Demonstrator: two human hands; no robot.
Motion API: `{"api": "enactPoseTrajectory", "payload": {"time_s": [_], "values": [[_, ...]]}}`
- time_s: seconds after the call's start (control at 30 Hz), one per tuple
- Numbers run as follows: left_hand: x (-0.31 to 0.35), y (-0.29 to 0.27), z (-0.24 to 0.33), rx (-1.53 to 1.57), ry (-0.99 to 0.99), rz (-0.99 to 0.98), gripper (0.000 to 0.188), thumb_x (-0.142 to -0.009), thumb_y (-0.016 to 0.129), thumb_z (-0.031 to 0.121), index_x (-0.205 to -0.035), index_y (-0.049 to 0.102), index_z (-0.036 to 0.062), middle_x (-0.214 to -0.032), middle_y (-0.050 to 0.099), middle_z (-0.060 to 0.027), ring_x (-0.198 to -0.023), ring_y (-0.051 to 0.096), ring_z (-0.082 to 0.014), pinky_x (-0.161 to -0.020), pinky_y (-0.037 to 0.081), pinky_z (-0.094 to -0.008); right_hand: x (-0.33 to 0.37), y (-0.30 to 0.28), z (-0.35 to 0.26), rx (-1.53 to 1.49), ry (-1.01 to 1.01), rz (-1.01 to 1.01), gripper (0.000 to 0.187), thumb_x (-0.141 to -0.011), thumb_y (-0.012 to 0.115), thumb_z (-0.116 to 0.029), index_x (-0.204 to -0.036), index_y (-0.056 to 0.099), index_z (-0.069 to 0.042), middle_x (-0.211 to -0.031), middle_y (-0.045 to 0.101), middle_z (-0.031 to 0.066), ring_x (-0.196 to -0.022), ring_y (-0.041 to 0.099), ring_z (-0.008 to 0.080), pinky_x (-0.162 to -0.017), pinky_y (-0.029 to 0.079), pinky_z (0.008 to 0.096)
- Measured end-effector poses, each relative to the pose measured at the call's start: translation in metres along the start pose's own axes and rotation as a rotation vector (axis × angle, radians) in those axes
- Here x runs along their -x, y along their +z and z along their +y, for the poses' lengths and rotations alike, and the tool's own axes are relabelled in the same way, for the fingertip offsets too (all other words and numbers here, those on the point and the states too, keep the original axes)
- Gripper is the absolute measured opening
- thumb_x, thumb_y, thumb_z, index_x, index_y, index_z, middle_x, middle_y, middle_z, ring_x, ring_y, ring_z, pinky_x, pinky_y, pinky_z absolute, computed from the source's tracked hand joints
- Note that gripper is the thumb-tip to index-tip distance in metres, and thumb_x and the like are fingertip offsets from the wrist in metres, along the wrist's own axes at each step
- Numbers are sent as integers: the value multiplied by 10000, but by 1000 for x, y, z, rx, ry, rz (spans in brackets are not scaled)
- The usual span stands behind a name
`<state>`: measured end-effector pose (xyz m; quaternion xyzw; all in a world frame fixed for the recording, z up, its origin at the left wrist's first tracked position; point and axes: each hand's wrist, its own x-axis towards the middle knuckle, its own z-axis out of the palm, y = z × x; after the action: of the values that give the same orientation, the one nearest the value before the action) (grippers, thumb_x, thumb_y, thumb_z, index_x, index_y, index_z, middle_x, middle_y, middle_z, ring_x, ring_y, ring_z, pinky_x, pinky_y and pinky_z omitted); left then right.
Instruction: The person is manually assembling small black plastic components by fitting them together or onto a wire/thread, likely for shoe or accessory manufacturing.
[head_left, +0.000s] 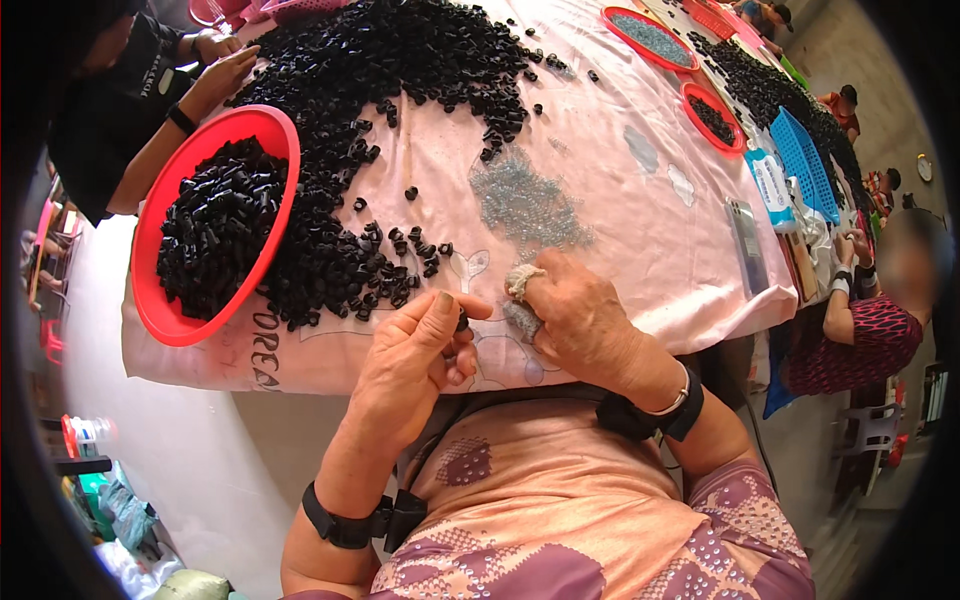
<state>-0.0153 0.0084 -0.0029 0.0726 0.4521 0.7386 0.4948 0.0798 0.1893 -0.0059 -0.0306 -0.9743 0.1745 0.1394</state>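
My left hand is closed over the table's near edge, pinching a small black plastic piece between thumb and fingertips. Just to its right, my right hand is bent with its fingers drawn together; whitish wraps cover two of its digits. Whatever its fingertips hold, if anything, is hidden. Beyond my right hand spreads a patch of tiny clear, glassy pieces. A big heap of small black ring-like pieces runs from the far side down to the left of my hands, with loose ones scattered near my left hand.
A red bowl full of black tubular pieces stands at the left. Pink cloth covers the table. To the right lie a phone, a blue-white packet, a blue basket and small red bowls. Other people work around.
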Motion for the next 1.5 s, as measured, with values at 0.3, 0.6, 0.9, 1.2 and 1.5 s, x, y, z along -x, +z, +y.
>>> {"api": "enactPoseTrajectory", "payload": {"time_s": [0.3,0.6,0.9,1.2,1.5], "values": [[0,-4,-2,53,21,-112,361,-967,564,360,-1038,640,15,-769,571,-11,-586,536,-65,-509,406,-174,5,-14,-4,-702,158,-81,165,-806,708,-28,-938,609,-31,-839,608,90,-741,636,182,-661,510,299],[2,-1,-3,-217,120,-55,200,-923,658,192,-1025,665,19,-719,603,23,-571,541,-32,-500,404,-159,6,-9,-9,-1225,149,14,133,-872,668,13,-989,607,-4,-885,616,9,-833,606,69,-732,512,231],[4,7,-4,-398,139,-19,175,-902,665,93,-1047,662,-5,-755,602,20,-606,528,-29,-531,422,-175,10,-11,-11,-1094,124,73,175,-849,672,39,-1012,623,1,-898,636,45,-880,628,113,-755,522,262],[3,7,-5,-548,196,0,165,-897,654,61,-1048,669,-4,-822,545,3,-624,514,-49,-545,441,-195,4,-12,-9,-560,-161,141,276,-731,646,73,-990,646,-22,-858,637,165,-789,636,345,-685,515,360],[3,8,-6,-636,227,23,138,-892,659,61,-1014,669,-4,-806,509,-14,-629,520,-62,-535,461,-216,6,-16,-4,-719,-135,41,353,-709,594,104,-1022,671,-38,-864,637,143,-810,641,299,-688,510,344]]}}
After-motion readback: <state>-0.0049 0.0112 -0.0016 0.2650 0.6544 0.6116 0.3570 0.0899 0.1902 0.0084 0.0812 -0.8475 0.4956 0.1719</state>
